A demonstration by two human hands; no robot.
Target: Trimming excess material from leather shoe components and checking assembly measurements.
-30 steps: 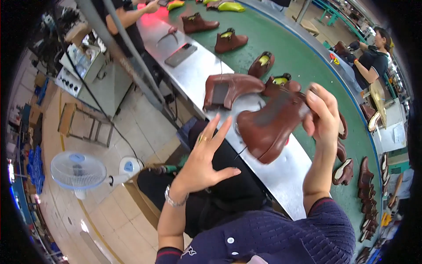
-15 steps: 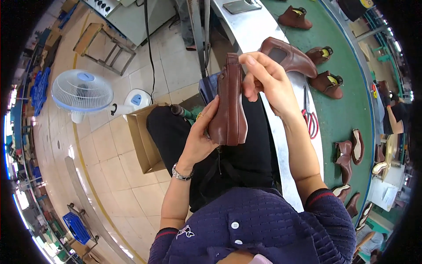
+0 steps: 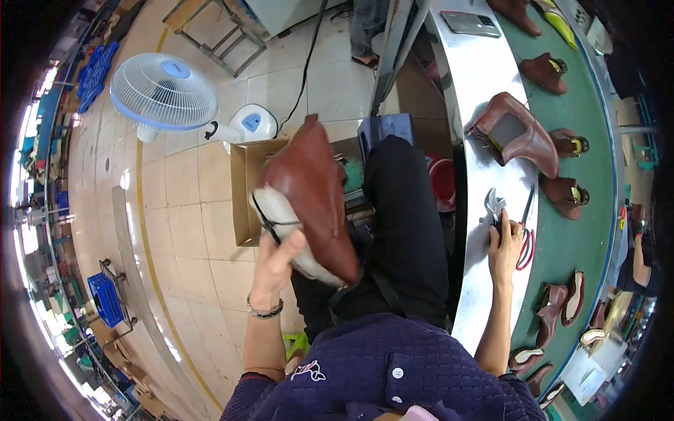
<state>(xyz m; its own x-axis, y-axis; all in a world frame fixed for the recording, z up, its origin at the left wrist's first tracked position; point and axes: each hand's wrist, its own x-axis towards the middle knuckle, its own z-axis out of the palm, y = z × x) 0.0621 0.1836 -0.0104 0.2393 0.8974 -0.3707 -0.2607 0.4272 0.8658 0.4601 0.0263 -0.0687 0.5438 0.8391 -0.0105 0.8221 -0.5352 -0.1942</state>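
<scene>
My left hand (image 3: 277, 263) grips a brown leather boot (image 3: 312, 189) over my lap. The boot is tilted, with its pale underside and a dark cord across it turned toward my palm. Down on the metal bench, my right hand (image 3: 504, 245) has its fingers round a hand tool with a silver jaw-like head (image 3: 496, 203); its handle is mostly hidden by the fingers. Red-handled scissors (image 3: 526, 249) lie just right of that hand. Farther up the bench another brown boot (image 3: 526, 137) rests on its side.
A green conveyor (image 3: 586, 231) with several brown shoes runs along the right. A phone (image 3: 470, 24) lies on the far bench. To the left stand a fan (image 3: 165, 95) and a cardboard box (image 3: 242, 203). A red bucket (image 3: 442, 182) sits under the bench.
My right hand has left the boot and moved down to the bench, onto the tool. The left hand has tilted the boot and moved it left, turning its pale underside into view.
</scene>
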